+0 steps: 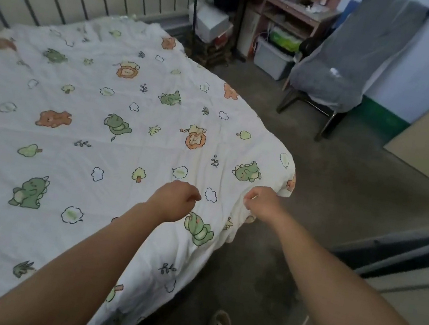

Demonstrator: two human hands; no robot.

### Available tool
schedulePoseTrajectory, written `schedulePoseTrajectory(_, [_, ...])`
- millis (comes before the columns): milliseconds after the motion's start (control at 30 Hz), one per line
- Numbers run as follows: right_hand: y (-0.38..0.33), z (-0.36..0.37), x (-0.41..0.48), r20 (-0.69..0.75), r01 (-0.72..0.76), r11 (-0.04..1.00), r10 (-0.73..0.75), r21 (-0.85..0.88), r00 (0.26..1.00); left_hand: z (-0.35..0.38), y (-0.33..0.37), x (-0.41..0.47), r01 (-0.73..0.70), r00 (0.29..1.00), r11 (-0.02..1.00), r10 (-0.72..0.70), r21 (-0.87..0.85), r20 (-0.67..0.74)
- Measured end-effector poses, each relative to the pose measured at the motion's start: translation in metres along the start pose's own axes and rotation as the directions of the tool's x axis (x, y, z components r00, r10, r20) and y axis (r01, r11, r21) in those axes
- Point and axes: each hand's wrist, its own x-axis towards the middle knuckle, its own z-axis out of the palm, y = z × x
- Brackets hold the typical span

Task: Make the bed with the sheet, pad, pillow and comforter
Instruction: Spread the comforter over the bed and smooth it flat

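- The comforter (117, 130) lay spread over the bed, its near corner drooping off the edge.
- The right hand (260, 202) pinched that edge, likely to tug the corner straight.
- The left hand (176, 198) sat curled on the cloth; its grip could not be told.
- The floor (313, 206) alongside gave stepping room, with the chair (343, 70) well apart.

The white comforter (89, 114), printed with green dinosaurs, orange lions, trees and clouds, is spread out flat and wide. Its near right-hand corner is draped down over the side, lightly wrinkled.
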Motion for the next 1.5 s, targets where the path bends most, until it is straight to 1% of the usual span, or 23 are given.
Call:
schedulePoseTrajectory(233, [0.004,-0.083,0.088,0.117,0.159,0.981,-0.146,-0.108,0.982,-0.005,0.055,0.096,0.136,0.989,0.990,-0.138,-0.034,-0.055])
schedulePoseTrajectory(333, [0.004,-0.107,0.119,0.145,0.186,0.976,-0.169,-0.112,0.975,-0.009,0.069,0.130,0.175,0.983,0.984,-0.177,-0.044,-0.054])
schedulePoseTrajectory(400, [0.005,-0.121,0.145,0.154,0.204,0.972,-0.185,-0.115,0.971,-0.012,0.074,0.157,0.194,0.979,0.980,-0.196,-0.049,-0.062])
schedulePoseTrajectory(533, [0.000,-0.153,0.198,0.169,0.250,0.955,-0.224,-0.156,0.960,-0.023,0.082,0.218,0.186,0.978,0.982,-0.190,-0.043,-0.091])
schedulePoseTrajectory(667, [-0.016,-0.181,0.266,0.198,0.295,0.931,-0.254,-0.215,0.947,-0.032,0.085,0.286,0.188,0.974,0.979,-0.196,-0.072,-0.117])
schedulePoseTrajectory(767, [-0.037,-0.201,0.328,0.224,0.342,0.897,-0.285,-0.279,0.932,-0.045,0.085,0.343,0.214,0.955,0.972,-0.228,-0.093,-0.189])
schedulePoseTrajectory(867, [-0.055,-0.212,0.373,0.299,0.375,0.865,-0.281,-0.332,0.912,-0.058,0.083,0.377,0.262,0.945,0.958,-0.278,-0.112,-0.169])
schedulePoseTrajectory(967, [-0.083,-0.223,0.414,0.338,0.434,0.829,-0.319,-0.353,0.885,-0.080,0.071,0.409,0.295,0.928,0.944,-0.320,-0.150,-0.192])
schedulePoseTrajectory(1100, [-0.118,-0.220,0.453,0.462,0.549,0.744,-0.362,-0.381,0.810,-0.103,0.056,0.431,0.406,0.867,0.893,-0.444,-0.197,-0.226])
schedulePoseTrajectory(1167, [-0.136,-0.215,0.476,0.522,0.617,0.698,-0.396,-0.363,0.755,-0.110,0.050,0.446,0.456,0.827,0.859,-0.506,-0.235,-0.244])
schedulePoseTrajectory(1267, [-0.155,-0.204,0.512,0.623,0.718,0.612,-0.430,-0.331,0.653,-0.115,0.050,0.464,0.505,0.766,0.816,-0.574,-0.280,-0.290])
schedulePoseTrajectory(1333, [-0.164,-0.197,0.537,0.688,0.785,0.543,-0.449,-0.297,0.570,-0.109,0.051,0.476,0.572,0.688,0.756,-0.653,-0.318,-0.317])
schedulePoseTrajectory(1400, [-0.171,-0.187,0.564,0.754,0.853,0.454,-0.459,-0.256,0.470,-0.099,0.058,0.484,0.645,0.588,0.668,-0.744,-0.371,-0.318])
schedulePoseTrajectory(1433, [-0.175,-0.188,0.570,0.769,0.867,0.439,-0.463,-0.234,0.442,-0.097,0.060,0.486,0.656,0.561,0.641,-0.767,-0.398,-0.310])
schedulePoseTrajectory(1467, [-0.177,-0.184,0.579,0.808,0.891,0.410,-0.449,-0.193,0.382,-0.086,0.068,0.488,0.682,0.503,0.587,-0.809,-0.436,-0.304])
schedulePoseTrajectory(1500, [-0.181,-0.182,0.586,0.831,0.905,0.393,-0.439,-0.164,0.342,-0.083,0.075,0.490,0.703,0.464,0.554,-0.833,-0.447,-0.303])
